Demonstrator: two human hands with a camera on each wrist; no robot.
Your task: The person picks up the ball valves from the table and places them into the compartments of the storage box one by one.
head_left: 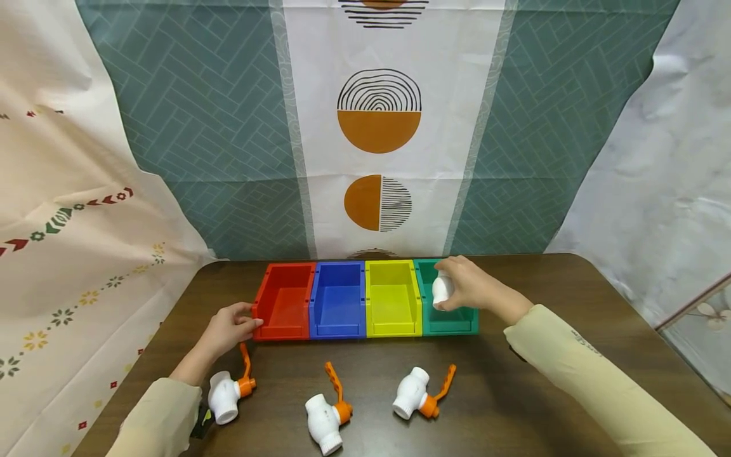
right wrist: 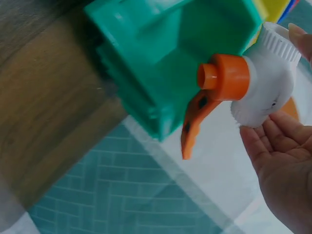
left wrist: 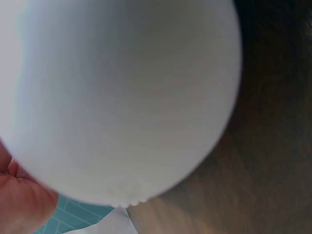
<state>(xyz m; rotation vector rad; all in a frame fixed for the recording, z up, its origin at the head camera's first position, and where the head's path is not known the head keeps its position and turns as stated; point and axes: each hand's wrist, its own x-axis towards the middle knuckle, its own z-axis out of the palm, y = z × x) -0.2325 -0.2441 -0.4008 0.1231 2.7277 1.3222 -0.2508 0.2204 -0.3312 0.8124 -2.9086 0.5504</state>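
My right hand (head_left: 468, 284) pinches a white ball valve (head_left: 442, 290) over the green bin (head_left: 451, 327). The right wrist view shows this valve's orange lever handle (right wrist: 193, 124) hanging beside the green bin (right wrist: 165, 68), with fingertips and thumb at opposite ends of the white body. My left hand (head_left: 231, 330) grips the left side of the red bin (head_left: 283, 333), thumb at the front corner. Under the left wrist lies another white ball valve (head_left: 224, 398) with an orange handle; a large blurred white valve body (left wrist: 126, 102) fills most of the left wrist view.
Between the red and green bins stand a blue bin (head_left: 338, 331) and a yellow bin (head_left: 394, 330), side by side. Two more ball valves, one in the middle (head_left: 324, 424) and one to its right (head_left: 411, 393), lie on the brown table (head_left: 537, 393). A patterned curtain (head_left: 379, 158) hangs behind.
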